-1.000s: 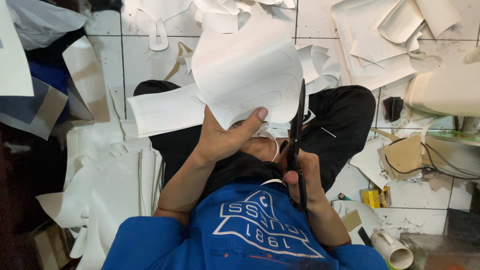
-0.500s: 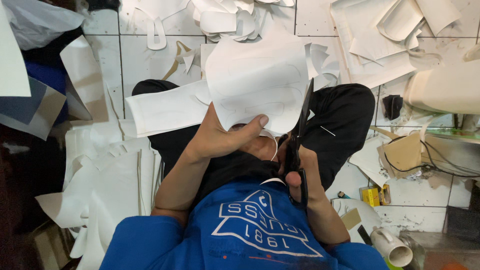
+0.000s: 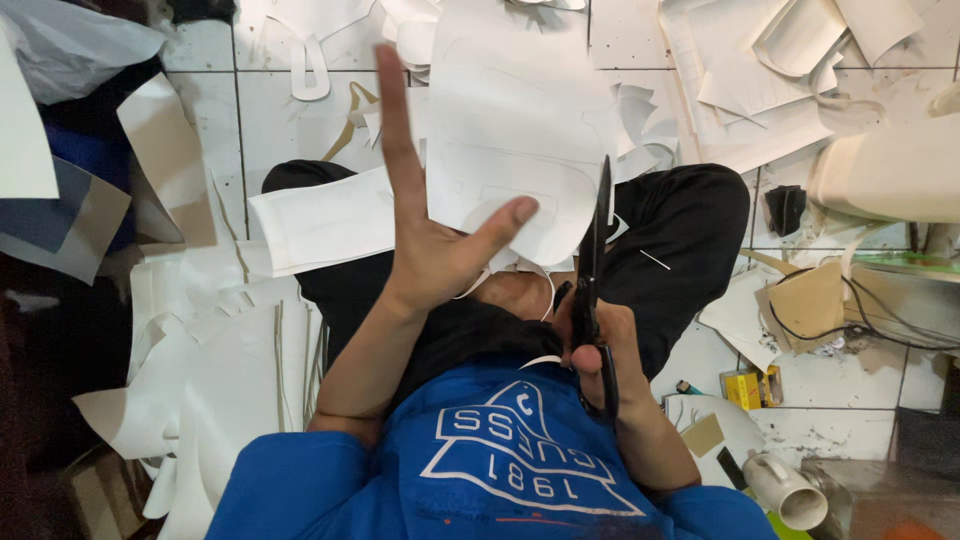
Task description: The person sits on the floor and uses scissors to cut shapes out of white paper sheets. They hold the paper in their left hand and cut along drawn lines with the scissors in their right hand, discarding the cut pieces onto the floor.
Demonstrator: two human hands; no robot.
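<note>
White sheet (image 3: 520, 130) — scissors (image 3: 592, 270) alongside

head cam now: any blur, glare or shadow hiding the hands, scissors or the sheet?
Head view: light is even and flat, no hard glare. The left hand and white sheet read sharp, as do the black scissors in the right hand. The sheet's faint outline is low-contrast. The left edge falls into deep shadow, and the frame corners bend slightly from the wide lens.

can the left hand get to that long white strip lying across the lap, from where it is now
Probably yes. The left hand is beside the long white strip, with nothing between them. But its thumb is pressed on the white sheet that the scissors in the right hand are cutting, so it must release first.
</note>
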